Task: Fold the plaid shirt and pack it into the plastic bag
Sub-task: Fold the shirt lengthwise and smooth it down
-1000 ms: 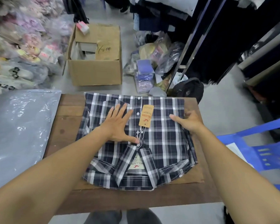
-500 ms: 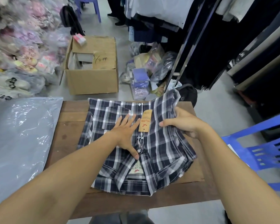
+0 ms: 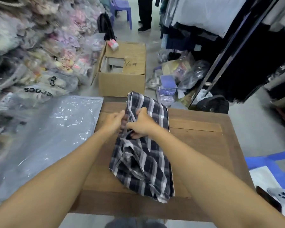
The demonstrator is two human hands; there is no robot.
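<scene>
The plaid shirt (image 3: 148, 155), navy with white stripes, lies folded into a long narrow bundle on the wooden counter (image 3: 204, 145). The left hand (image 3: 113, 122) and right hand (image 3: 142, 124) both clutch its far end. The clear plastic bag (image 3: 48, 137) lies flat just left.

table (image 3: 204, 145) right half bare — free | left: plastic bag (image 3: 48, 137) — flat

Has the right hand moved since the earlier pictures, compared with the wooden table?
Yes. The right hand has crossed from the right part of the brown wooden table toward its middle, folding the dark plaid shirt over, and now meets the left hand.
</scene>
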